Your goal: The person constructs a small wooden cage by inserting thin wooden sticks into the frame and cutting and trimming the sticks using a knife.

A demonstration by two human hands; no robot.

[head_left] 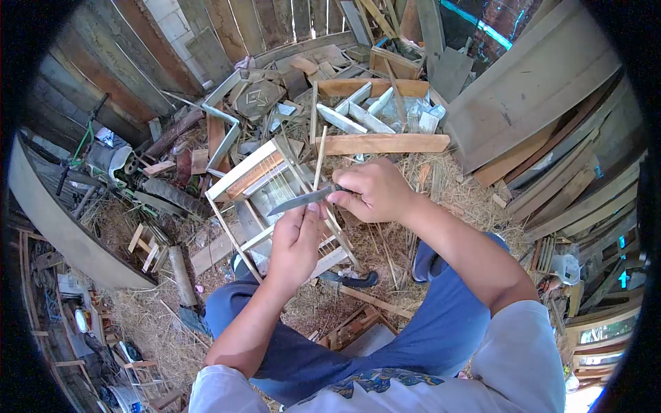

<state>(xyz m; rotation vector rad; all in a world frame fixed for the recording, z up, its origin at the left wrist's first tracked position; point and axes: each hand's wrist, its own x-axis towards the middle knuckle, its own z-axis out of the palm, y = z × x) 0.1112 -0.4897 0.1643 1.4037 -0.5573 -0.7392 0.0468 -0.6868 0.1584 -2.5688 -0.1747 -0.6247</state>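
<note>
A knife [304,199] is gripped by its handle in my right hand [377,189], its blade pointing left, above my left hand. My left hand [295,241] is closed, with the thumb close under the blade. From behind the blade a thin pale wooden stick [321,155] rises; its lower end appears pinched in my left fingers, which partly hide it. Just beyond both hands stands a light wooden frame [237,172] with pale strings [277,184] stretched across it. Whether my left hand also touches the frame is hidden.
Between my legs lies a wooden box-like piece [354,329]. Straw [441,186] covers the ground. Scrap wood [275,89] heaps up ahead, near a reddish plank [385,143]. Large boards [527,96] lean at right; a curved pale panel [76,227] stands left.
</note>
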